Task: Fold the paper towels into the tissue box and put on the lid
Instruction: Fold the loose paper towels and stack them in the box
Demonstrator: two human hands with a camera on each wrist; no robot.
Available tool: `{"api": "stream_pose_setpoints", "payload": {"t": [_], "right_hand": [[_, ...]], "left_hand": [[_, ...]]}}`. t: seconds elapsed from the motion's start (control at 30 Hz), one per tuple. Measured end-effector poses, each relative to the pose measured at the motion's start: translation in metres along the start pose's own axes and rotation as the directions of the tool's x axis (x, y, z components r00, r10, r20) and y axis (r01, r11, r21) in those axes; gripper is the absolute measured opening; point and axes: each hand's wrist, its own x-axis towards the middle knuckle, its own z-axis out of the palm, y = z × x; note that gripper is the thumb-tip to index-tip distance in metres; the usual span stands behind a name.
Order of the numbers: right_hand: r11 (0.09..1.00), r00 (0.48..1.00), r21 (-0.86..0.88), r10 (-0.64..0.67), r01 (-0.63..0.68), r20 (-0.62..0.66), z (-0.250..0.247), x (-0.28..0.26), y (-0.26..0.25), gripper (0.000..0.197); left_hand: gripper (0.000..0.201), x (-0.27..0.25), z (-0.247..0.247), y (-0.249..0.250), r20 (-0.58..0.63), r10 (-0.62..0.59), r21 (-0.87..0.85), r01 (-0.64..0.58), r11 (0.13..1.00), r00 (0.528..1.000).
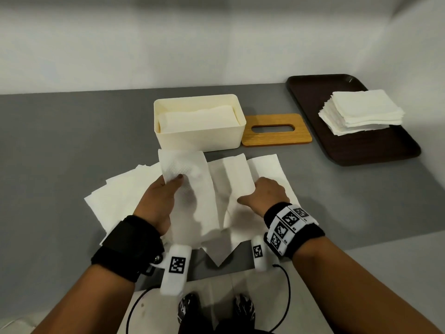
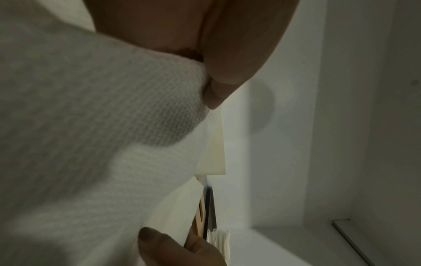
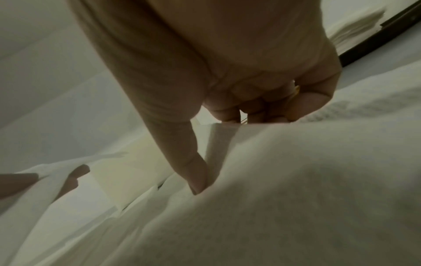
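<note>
Several white paper towels [image 1: 125,191] lie overlapped on the grey table in front of me. My left hand [image 1: 166,189] pinches one towel [image 1: 190,179] between thumb and fingers and lifts its edge; that embossed towel [image 2: 102,126] fills the left wrist view. My right hand [image 1: 262,194] holds a folded towel strip [image 1: 237,174] with curled fingers, thumb [image 3: 196,171] against the sheet [image 3: 296,198]. Behind the towels stands the cream tissue box [image 1: 199,138], open, with folded towels inside. Its wooden lid [image 1: 277,130], with an oval slot, lies flat to the right of the box.
A dark brown tray [image 1: 361,150] at the right rear carries a stack of white paper towels [image 1: 361,112]. A pale wall runs behind the table. The table's near edge is just below my wrists, with shoes and cables visible under it.
</note>
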Motion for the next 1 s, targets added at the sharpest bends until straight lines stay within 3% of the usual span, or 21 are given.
{"api": "stream_pose_setpoints", "payload": {"t": [0.17, 0.23, 0.3, 0.4, 0.47, 0.63, 0.73, 0.8, 0.9, 1.0], "right_hand": [[0.986, 0.999, 0.167, -0.018, 0.024, -0.035, 0.004, 0.000, 0.002, 0.062], [0.964, 0.998, 0.261, -0.040, 0.051, -0.045, 0.004, 0.000, 0.002, 0.051], [0.946, 0.994, 0.304, -0.097, 0.110, -0.057, 0.002, 0.000, 0.003, 0.023], [0.918, 0.984, 0.355, -0.155, 0.178, -0.092, -0.008, -0.002, 0.008, 0.018], [0.899, 0.981, 0.398, -0.148, 0.186, -0.125, -0.021, -0.006, 0.011, 0.032], [0.712, 0.957, 0.641, -0.189, 0.287, -0.218, -0.054, -0.021, 0.017, 0.013], [0.549, 0.954, 0.789, -0.258, 0.275, -0.153, -0.062, -0.032, 0.009, 0.012], [0.503, 0.938, 0.825, -0.336, 0.257, -0.088, -0.059, -0.038, -0.001, 0.015], [0.556, 0.931, 0.791, -0.363, 0.255, -0.045, -0.045, -0.042, -0.012, 0.020], [0.617, 0.939, 0.735, -0.333, 0.282, -0.082, -0.031, -0.043, -0.018, 0.021]], "left_hand": [[0.015, -0.002, -0.004, 0.001, -0.020, -0.009, 0.013, 0.009, 1.000, 1.000], [0.016, -0.002, -0.006, 0.001, -0.033, -0.018, 0.015, 0.018, 1.000, 0.999], [0.017, -0.002, -0.008, 0.002, -0.036, -0.028, 0.012, 0.029, 1.000, 0.999], [0.018, -0.002, -0.010, 0.002, -0.022, -0.054, 0.004, 0.054, 0.999, 0.998], [0.019, -0.003, -0.010, 0.003, -0.017, -0.052, -0.013, 0.052, 0.999, 0.999], [0.026, -0.004, -0.004, 0.008, -0.027, -0.078, -0.035, 0.077, 0.996, 0.997], [0.046, -0.003, 0.009, 0.011, 0.002, -0.096, -0.064, 0.096, 0.993, 0.995], [0.038, -0.005, 0.019, 0.014, 0.046, -0.101, -0.099, 0.105, 0.989, 0.994], [0.041, -0.011, 0.036, 0.019, 0.121, -0.075, -0.118, 0.089, 0.989, 0.990], [0.043, -0.016, 0.044, 0.020, 0.151, -0.015, -0.152, 0.039, 0.988, 0.988]]}}
